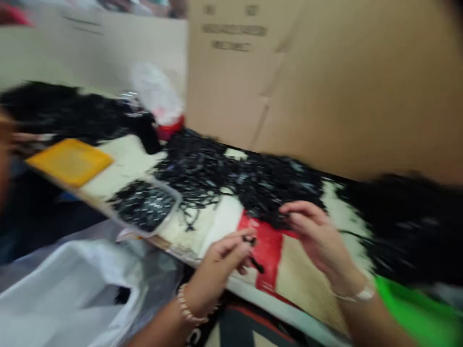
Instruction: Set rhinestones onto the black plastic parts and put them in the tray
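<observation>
Black strap (253, 251) pinched in left hand (220, 262) fingers (241, 238), right hand (314, 236) beside.

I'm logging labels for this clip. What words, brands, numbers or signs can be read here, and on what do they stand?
Nothing can be read.
Cardboard box: several dark printed lines near its top, too blurred to read.
Red-and-cream printed sheet on the table, under the left hand and the right hand: no legible print.
Clear container and yellow lid: no text visible.

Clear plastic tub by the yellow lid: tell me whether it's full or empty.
Partly filled. The clear tub holds a layer of small black pieces, and its top is open; the yellow lid lies beside it. Blur hides the exact level.
</observation>
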{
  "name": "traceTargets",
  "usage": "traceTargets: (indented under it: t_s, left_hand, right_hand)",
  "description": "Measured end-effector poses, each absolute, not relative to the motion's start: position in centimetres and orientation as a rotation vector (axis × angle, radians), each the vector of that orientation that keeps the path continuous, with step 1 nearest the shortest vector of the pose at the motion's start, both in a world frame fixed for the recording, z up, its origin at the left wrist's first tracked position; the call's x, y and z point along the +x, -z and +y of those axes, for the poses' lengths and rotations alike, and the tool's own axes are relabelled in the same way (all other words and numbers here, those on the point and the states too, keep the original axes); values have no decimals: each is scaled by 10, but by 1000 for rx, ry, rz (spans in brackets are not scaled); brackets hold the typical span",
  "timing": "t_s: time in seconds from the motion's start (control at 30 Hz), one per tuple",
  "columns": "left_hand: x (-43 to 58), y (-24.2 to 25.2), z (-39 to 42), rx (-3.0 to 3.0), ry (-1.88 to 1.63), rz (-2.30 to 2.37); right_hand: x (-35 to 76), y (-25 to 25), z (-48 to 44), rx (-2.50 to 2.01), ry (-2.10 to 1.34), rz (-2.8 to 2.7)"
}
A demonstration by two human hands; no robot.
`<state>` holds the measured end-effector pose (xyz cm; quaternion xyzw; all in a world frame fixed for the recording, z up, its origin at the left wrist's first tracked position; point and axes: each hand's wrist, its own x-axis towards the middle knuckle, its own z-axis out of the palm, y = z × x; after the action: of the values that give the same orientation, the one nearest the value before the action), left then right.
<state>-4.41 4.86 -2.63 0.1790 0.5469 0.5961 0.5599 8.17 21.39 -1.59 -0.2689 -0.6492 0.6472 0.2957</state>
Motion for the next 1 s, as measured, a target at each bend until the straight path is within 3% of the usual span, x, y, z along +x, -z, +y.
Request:
traceTargets:
  t_s: [0.33,0.67,1.0]
  left_hand:
    - [-2,19,41,720,-1294,1351]
    - [27,24,46,569,-1308,1331]
    - [21,15,54,53,-1155,991]
  right_hand:
    - [125,22,165,-600,-1888,-1378]
    - [158,42,149,-629,-2023,-1212]
    - [187,19,171,-307,-1854,-1749]
